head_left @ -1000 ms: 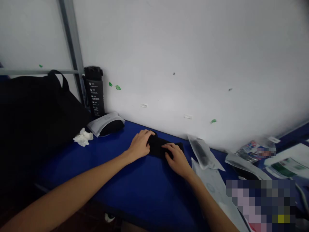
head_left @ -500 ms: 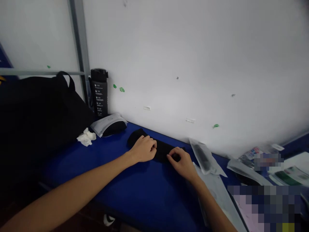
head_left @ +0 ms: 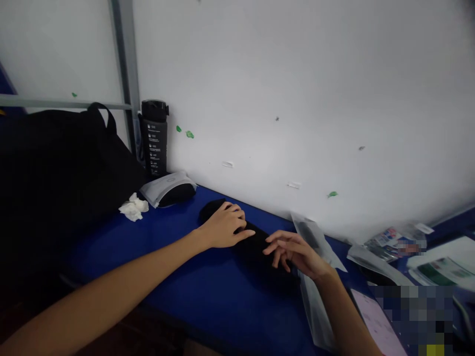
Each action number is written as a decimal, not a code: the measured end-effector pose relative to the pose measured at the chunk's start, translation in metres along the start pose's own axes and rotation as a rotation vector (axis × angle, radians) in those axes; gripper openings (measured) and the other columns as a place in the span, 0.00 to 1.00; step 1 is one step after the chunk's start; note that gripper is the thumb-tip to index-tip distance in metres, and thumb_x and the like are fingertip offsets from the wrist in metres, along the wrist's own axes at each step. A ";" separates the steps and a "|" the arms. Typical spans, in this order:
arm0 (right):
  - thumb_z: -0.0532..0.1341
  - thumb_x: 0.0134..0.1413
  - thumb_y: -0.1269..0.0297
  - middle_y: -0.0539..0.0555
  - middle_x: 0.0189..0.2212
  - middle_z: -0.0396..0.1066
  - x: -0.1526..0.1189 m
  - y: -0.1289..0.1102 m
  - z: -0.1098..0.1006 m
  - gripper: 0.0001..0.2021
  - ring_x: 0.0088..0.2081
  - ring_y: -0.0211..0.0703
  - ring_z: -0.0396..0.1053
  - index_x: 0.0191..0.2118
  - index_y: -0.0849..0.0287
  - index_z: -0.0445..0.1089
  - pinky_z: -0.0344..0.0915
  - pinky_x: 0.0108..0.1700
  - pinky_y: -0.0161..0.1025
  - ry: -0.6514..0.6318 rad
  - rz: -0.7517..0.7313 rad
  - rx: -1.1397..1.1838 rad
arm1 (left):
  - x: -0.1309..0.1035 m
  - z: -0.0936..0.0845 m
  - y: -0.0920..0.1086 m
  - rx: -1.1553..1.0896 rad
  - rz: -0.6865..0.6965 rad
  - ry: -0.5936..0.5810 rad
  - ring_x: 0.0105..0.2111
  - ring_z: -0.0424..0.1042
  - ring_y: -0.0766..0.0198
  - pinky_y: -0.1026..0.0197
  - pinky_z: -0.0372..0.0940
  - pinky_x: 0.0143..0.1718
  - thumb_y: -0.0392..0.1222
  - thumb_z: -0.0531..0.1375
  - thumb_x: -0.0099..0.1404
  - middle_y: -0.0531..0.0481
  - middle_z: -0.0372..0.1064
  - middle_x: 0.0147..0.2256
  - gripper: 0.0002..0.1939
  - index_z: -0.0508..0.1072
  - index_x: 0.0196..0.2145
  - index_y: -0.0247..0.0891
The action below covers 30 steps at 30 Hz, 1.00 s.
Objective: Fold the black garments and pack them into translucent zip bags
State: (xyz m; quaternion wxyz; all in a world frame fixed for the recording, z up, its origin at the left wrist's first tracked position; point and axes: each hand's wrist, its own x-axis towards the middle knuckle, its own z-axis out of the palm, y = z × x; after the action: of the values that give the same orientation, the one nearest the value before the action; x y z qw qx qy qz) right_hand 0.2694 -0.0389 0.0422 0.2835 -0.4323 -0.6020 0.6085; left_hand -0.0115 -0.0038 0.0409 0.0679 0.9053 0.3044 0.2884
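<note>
A length of black cloth (head_left: pixel 256 254) lies on the blue tabletop (head_left: pixel 208 291) in front of me, one bunched end to the left and the rest spreading to the lower right. My left hand (head_left: pixel 226 227) rests on its left part, fingers bent over the fabric and thumb stretched out to the right. Over the right part is my right hand (head_left: pixel 293 252), its fingers apart and nothing visible in them. Whether its fingertips touch the cloth I cannot tell.
A black bag (head_left: pixel 63 168) stands at the left, beside a dark bottle (head_left: pixel 156 141). Nearby lie crumpled tissue (head_left: pixel 133 207) and a frosted zip pouch (head_left: pixel 166 185) with something black inside. Translucent packaging (head_left: pixel 313 232) and a phone-like pink screen (head_left: pixel 374 316) lie at the right.
My right hand has opened and moved right and slightly down. My left thumb has stretched out. The black cloth now spreads further toward me and to the right.
</note>
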 end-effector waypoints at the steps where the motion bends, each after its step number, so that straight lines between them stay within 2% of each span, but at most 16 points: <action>1: 0.66 0.59 0.48 0.60 0.41 0.80 0.001 0.001 0.001 0.19 0.30 0.47 0.77 0.47 0.57 0.75 0.64 0.21 0.34 -0.021 0.023 -0.013 | 0.001 -0.002 0.001 -0.002 -0.001 -0.009 0.47 0.71 0.52 0.47 0.57 0.57 0.55 0.54 0.77 0.45 0.77 0.37 0.25 0.76 0.27 0.39; 5: 0.65 0.61 0.48 0.51 0.31 0.74 0.010 0.010 0.007 0.17 0.23 0.38 0.71 0.44 0.59 0.75 0.63 0.20 0.31 -0.003 0.045 -0.184 | 0.001 -0.007 0.005 -0.059 0.002 -0.107 0.32 0.70 0.57 0.52 0.60 0.45 0.55 0.54 0.76 0.47 0.71 0.23 0.30 0.65 0.17 0.39; 7: 0.66 0.60 0.48 0.50 0.29 0.73 0.015 0.015 0.010 0.18 0.21 0.36 0.67 0.45 0.59 0.75 0.62 0.20 0.32 0.063 0.004 -0.281 | -0.001 -0.009 0.007 -0.101 0.003 -0.178 0.25 0.66 0.60 0.54 0.58 0.37 0.55 0.53 0.75 0.49 0.67 0.19 0.31 0.61 0.16 0.39; 9: 0.66 0.59 0.49 0.51 0.32 0.74 0.020 0.019 0.012 0.18 0.23 0.37 0.68 0.45 0.59 0.76 0.62 0.22 0.33 0.165 -0.081 -0.370 | -0.004 -0.011 0.010 -0.115 0.024 -0.215 0.20 0.62 0.63 0.55 0.53 0.30 0.50 0.55 0.72 0.50 0.64 0.17 0.29 0.59 0.15 0.38; 12: 0.66 0.57 0.56 0.54 0.37 0.77 0.025 0.023 0.014 0.14 0.29 0.40 0.71 0.45 0.58 0.78 0.67 0.30 0.38 0.298 -0.232 -0.543 | -0.007 -0.013 0.015 -0.067 0.069 -0.210 0.18 0.61 0.63 0.55 0.50 0.27 0.40 0.60 0.62 0.51 0.64 0.16 0.22 0.59 0.13 0.38; 15: 0.64 0.56 0.61 0.55 0.43 0.78 0.028 0.026 0.015 0.12 0.38 0.46 0.74 0.45 0.55 0.79 0.71 0.38 0.43 0.366 -0.336 -0.710 | -0.007 -0.014 0.016 -0.043 0.061 -0.231 0.18 0.63 0.62 0.55 0.52 0.26 0.38 0.62 0.58 0.51 0.65 0.15 0.20 0.61 0.12 0.39; 17: 0.63 0.57 0.63 0.56 0.49 0.77 0.028 0.029 0.017 0.11 0.48 0.51 0.74 0.45 0.53 0.79 0.72 0.48 0.50 0.373 -0.411 -0.781 | -0.007 -0.014 0.014 -0.091 0.014 -0.269 0.18 0.65 0.62 0.56 0.54 0.26 0.40 0.63 0.61 0.51 0.67 0.16 0.21 0.63 0.13 0.39; 19: 0.61 0.59 0.65 0.57 0.56 0.75 0.029 0.032 0.019 0.12 0.57 0.53 0.71 0.47 0.52 0.79 0.66 0.60 0.57 0.351 -0.469 -0.818 | -0.007 -0.013 0.009 -0.195 -0.082 -0.346 0.18 0.69 0.62 0.57 0.57 0.27 0.45 0.62 0.67 0.53 0.69 0.16 0.21 0.67 0.17 0.40; 22: 0.58 0.60 0.68 0.57 0.64 0.68 0.031 0.037 0.024 0.18 0.65 0.54 0.65 0.52 0.51 0.77 0.58 0.67 0.63 0.325 -0.482 -0.869 | -0.007 -0.011 0.000 -0.344 -0.262 -0.459 0.17 0.71 0.62 0.60 0.62 0.29 0.51 0.59 0.72 0.56 0.68 0.15 0.16 0.73 0.29 0.41; 24: 0.57 0.59 0.70 0.57 0.68 0.64 0.032 0.039 0.027 0.21 0.68 0.54 0.60 0.56 0.52 0.75 0.55 0.69 0.64 0.320 -0.478 -0.912 | -0.007 -0.009 -0.006 -0.321 -0.314 -0.430 0.19 0.72 0.62 0.61 0.63 0.30 0.50 0.62 0.70 0.57 0.68 0.16 0.12 0.73 0.33 0.42; 26: 0.56 0.58 0.72 0.58 0.71 0.59 0.032 0.040 0.028 0.25 0.71 0.55 0.56 0.60 0.53 0.73 0.53 0.71 0.65 0.306 -0.473 -0.941 | -0.007 -0.008 -0.010 -0.216 -0.287 -0.347 0.25 0.74 0.60 0.60 0.64 0.33 0.47 0.67 0.65 0.55 0.71 0.22 0.08 0.74 0.33 0.42; 28: 0.56 0.57 0.73 0.58 0.73 0.54 0.032 0.040 0.028 0.27 0.73 0.56 0.52 0.62 0.54 0.72 0.51 0.72 0.65 0.291 -0.481 -0.953 | -0.007 -0.006 -0.013 -0.131 -0.213 -0.293 0.35 0.75 0.57 0.58 0.66 0.40 0.44 0.70 0.61 0.52 0.74 0.30 0.07 0.76 0.34 0.43; 30: 0.56 0.56 0.75 0.58 0.74 0.50 0.031 0.037 0.030 0.29 0.74 0.57 0.47 0.63 0.55 0.71 0.50 0.72 0.66 0.290 -0.514 -0.970 | -0.007 -0.005 -0.014 -0.117 -0.151 -0.300 0.47 0.75 0.52 0.53 0.67 0.51 0.42 0.70 0.61 0.47 0.76 0.43 0.11 0.78 0.43 0.45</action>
State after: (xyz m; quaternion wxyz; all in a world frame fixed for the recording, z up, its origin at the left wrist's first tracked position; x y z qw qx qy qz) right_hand 0.2359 -0.0308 -0.0027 0.2712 -0.4318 -0.8534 0.1079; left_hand -0.0263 0.0033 0.0371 0.1865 0.9072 0.3409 0.1612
